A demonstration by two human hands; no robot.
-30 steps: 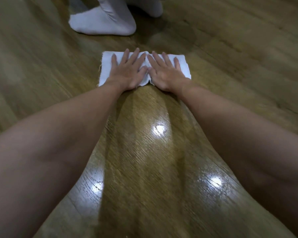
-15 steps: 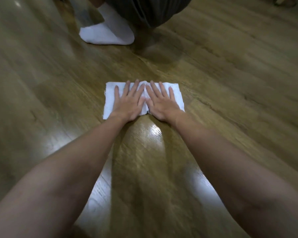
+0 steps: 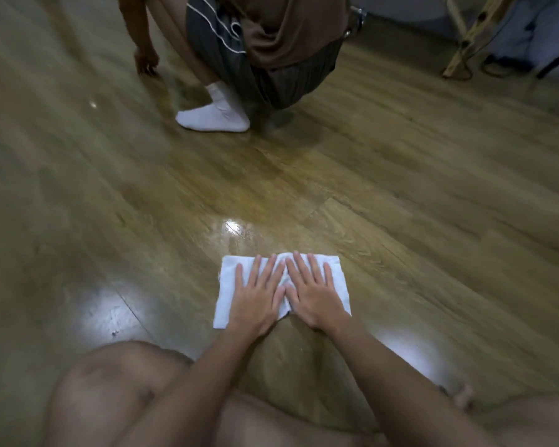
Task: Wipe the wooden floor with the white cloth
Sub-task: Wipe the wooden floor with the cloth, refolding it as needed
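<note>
A white cloth (image 3: 228, 287) lies flat on the wooden floor (image 3: 400, 221), just in front of my knees. My left hand (image 3: 255, 295) presses on its left half with the fingers straight and spread. Beside it, my right hand (image 3: 313, 290) lies flat on the right half, thumb close to the left thumb. The floor beyond the cloth shines wet, with a bright glare spot.
Another person squats ahead, a white-socked foot (image 3: 213, 116) on the floor and a hand (image 3: 146, 64) reaching down at the far left. A wooden frame leg (image 3: 465, 43) and cables stand at the far right. My bare knees (image 3: 110, 391) fill the bottom edge.
Both hands have pulled the cloth back along the floor toward my knees, away from the other person's foot. A wet strip now shows ahead of the cloth.
</note>
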